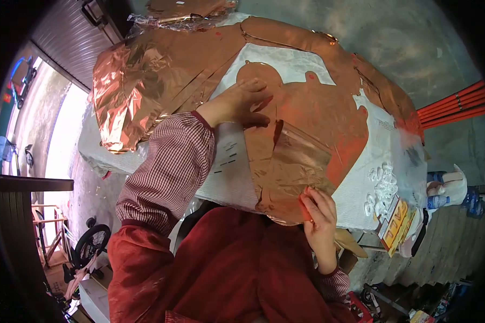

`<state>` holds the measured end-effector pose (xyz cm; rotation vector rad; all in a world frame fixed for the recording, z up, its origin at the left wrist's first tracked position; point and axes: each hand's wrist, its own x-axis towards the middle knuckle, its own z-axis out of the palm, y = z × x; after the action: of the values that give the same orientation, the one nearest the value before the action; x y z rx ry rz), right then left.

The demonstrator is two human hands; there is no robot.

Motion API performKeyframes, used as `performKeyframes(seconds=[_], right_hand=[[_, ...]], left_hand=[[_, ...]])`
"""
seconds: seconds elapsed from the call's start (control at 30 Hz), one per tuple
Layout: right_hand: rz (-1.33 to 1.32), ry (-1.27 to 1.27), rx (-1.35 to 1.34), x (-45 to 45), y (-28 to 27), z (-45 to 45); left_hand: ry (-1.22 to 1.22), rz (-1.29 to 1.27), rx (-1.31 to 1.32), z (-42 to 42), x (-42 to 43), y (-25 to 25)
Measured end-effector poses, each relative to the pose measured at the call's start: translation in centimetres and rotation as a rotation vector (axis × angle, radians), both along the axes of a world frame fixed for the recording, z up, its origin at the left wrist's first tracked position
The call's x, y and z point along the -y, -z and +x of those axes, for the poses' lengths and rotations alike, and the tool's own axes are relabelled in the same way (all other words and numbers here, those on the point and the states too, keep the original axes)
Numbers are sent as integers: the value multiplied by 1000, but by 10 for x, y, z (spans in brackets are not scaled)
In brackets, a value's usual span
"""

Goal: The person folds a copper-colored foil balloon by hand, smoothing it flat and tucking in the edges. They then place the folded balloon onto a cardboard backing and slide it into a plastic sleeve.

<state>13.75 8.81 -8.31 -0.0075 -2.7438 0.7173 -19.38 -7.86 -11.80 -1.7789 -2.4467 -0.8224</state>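
A flat copper-coloured foil shape (312, 116) with a round tab at its top lies on the white-covered table (237, 177). My left hand (245, 103) rests on the upper left of the foil, its fingers spread and holding nothing. Near the table's front edge, my right hand (318, 211) pinches the lower edge of the foil between thumb and fingers. A loose, shiny flap of foil (302, 156) lies folded over between the two hands.
Large crumpled copper foil (134, 86) covers the table's left and back. White small pieces (381, 185) and a yellow printed packet (397, 223) sit at the right. Orange poles (452, 107) stick out beyond. A sheet with printed lines (226, 161) lies left.
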Motion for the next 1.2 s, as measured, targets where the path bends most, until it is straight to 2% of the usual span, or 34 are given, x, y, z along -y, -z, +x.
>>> performKeyframes(seconds=[0.13, 0.2, 0.33, 0.4, 0.83, 1.07, 1.2], right_hand=[[25, -62, 43, 4, -18, 2], [23, -88, 57, 4, -22, 6], [8, -155, 46, 4, -14, 8], [8, -152, 4, 3, -3, 7], [-22, -82, -150, 15, 10, -1], [-18, -64, -132, 16, 12, -1], [72, -78, -120, 18, 8, 0]], left_hand=[[-23, 83, -22, 6, -1, 0], [-64, -90, 64, 8, -1, -7], [-41, -45, 60, 2, -2, 8], [-62, -22, -4, 2, -1, 9], [-69, -55, 43, 12, -2, 4], [-87, -93, 94, 14, -2, 1], [-116, -98, 136, 16, -1, -3]])
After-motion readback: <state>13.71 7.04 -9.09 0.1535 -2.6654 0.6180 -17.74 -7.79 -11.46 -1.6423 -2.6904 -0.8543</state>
